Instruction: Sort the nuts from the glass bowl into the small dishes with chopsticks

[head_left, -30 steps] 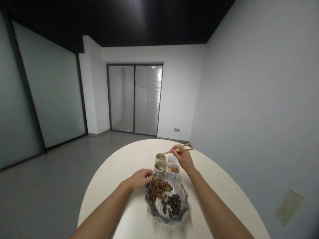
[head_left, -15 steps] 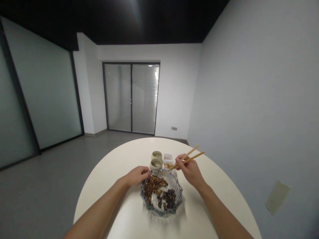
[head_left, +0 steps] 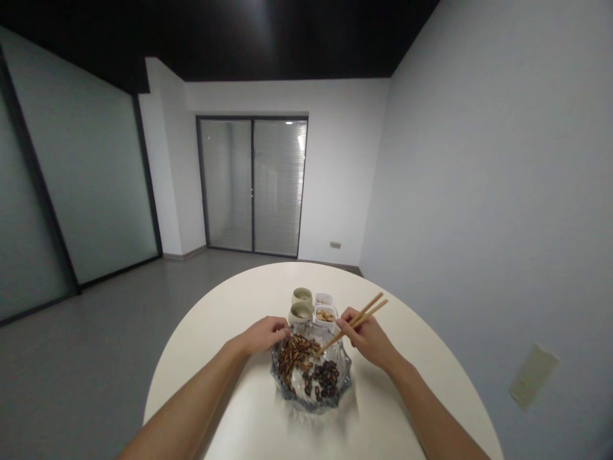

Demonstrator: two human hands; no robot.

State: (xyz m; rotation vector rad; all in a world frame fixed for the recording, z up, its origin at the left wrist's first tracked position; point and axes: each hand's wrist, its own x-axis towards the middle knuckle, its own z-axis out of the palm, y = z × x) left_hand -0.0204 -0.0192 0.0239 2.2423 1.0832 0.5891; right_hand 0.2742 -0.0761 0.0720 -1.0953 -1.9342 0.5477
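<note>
right grip (head_left: 366,338) around wooden chopsticks (head_left: 335,339)

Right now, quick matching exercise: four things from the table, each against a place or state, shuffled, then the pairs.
Things:
1. chopsticks
2. left hand
3. glass bowl
4. front square white dish

Places or states:
A. holds tan nuts
B. held in the right hand
C. holds brown pieces and dark pieces
D. at the bowl's far left rim

Pairs: 1-B, 2-D, 3-C, 4-A
</note>
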